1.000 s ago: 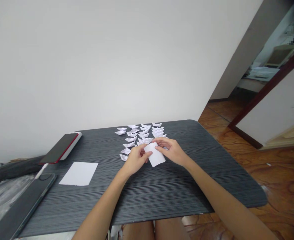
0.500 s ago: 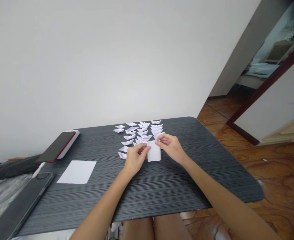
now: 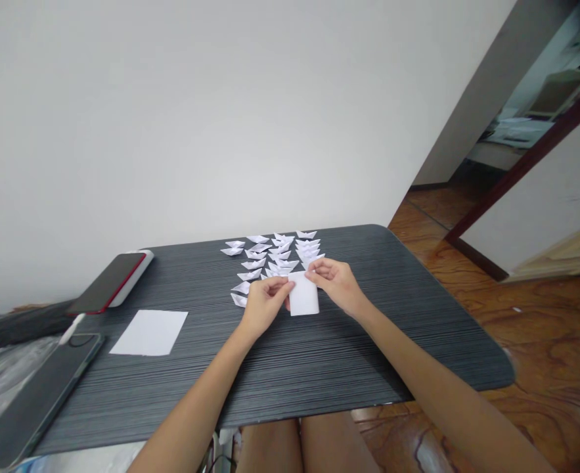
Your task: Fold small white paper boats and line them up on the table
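Note:
A small folded sheet of white paper (image 3: 303, 297) is held up between my two hands, above the dark table. My left hand (image 3: 266, 303) pinches its upper left edge between thumb and fingers. At the upper right corner, my right hand (image 3: 335, 282) grips it the same way. Just beyond the hands, several white folded paper boats (image 3: 280, 255) stand in rough columns; the nearest ones are partly hidden by my hands and the sheet. A flat square of white paper (image 3: 150, 332) lies on the table to the left.
The dark wood-grain table (image 3: 368, 374) meets a white wall (image 3: 250, 118) at the back. A red-edged dark device (image 3: 110, 284) lies at the far left. Nearer, a phone-like dark slab (image 3: 43, 401) has a white cable plug (image 3: 71, 328) at its end.
The folded sheet stays in both hands and now looks flatter, its lower edge straighter. The whole view has shifted slightly; the boats and flat square lie as before.

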Demonstrator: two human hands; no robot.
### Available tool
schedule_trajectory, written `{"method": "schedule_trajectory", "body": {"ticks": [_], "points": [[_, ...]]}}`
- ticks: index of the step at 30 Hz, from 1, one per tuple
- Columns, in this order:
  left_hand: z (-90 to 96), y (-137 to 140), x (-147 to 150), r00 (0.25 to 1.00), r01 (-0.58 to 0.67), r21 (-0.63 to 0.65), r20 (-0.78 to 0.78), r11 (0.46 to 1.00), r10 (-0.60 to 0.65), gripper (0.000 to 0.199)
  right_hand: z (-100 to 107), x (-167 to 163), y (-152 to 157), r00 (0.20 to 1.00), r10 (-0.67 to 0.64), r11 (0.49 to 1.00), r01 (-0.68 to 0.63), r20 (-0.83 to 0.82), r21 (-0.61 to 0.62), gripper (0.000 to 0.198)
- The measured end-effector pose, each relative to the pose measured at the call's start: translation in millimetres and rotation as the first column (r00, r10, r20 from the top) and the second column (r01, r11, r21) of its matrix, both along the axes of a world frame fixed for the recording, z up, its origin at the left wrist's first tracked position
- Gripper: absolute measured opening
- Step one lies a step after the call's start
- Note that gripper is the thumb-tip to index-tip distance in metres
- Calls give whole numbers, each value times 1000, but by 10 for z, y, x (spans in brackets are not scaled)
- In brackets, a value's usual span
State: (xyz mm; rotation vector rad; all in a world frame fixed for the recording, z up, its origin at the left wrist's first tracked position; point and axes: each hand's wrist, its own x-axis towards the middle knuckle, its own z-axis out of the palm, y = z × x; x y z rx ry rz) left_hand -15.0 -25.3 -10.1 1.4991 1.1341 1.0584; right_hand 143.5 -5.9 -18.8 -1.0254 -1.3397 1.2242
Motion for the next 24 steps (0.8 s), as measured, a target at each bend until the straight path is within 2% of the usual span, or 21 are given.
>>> {"method": "schedule_trajectory", "body": {"ticks": [12, 21, 24], "points": [[-21, 18, -23, 997, 44, -47, 66, 998, -41, 24, 54, -6, -17, 997, 13, 995, -20, -77, -94, 22], [-6, 10, -11, 998, 28, -68, 63, 997, -24, 22, 25, 0, -15, 991, 37, 991, -53, -128, -126, 23], [5, 8, -13, 998, -17, -67, 56, 998, 21, 22, 4, -8, -36, 985, 111, 979, -131, -130, -156, 37]]}}
